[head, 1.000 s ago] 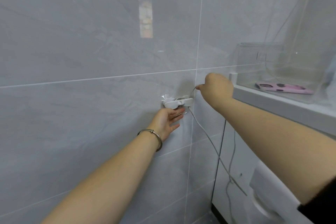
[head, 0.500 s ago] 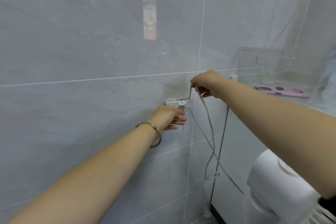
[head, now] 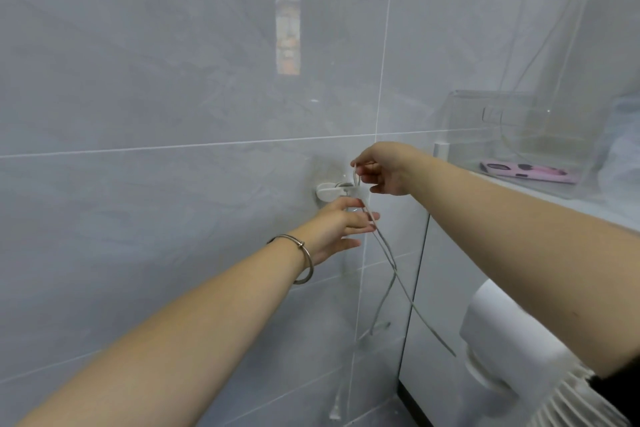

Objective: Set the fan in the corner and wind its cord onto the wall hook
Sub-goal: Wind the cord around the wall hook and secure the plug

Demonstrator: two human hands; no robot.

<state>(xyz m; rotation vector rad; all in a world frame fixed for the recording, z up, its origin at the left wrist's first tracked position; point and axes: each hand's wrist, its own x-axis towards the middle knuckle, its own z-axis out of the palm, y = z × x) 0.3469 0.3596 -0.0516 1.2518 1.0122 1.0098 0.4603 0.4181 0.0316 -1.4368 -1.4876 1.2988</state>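
A white wall hook (head: 334,190) is stuck on the grey tiled wall near the corner. My right hand (head: 382,168) pinches a loop of the thin white cord (head: 389,262) just above and right of the hook. My left hand (head: 337,227), with a metal bangle on its wrist, is right under the hook with its fingers spread, and the cord runs across the fingertips. Below the hands the cord hangs in two strands. The white fan (head: 512,354) sits at the lower right, partly hidden by my right arm.
A white cabinet (head: 446,288) meets the tiled wall at the corner. On its top stands a clear plastic box (head: 512,135) with a pink phone (head: 530,172) inside. A narrow bright reflection (head: 287,7) shows high on the wall.
My right hand has moved left, from beside the cabinet edge to just above the hook, bringing a cord loop. My left hand slid slightly right under the hook. More of the fan shows.
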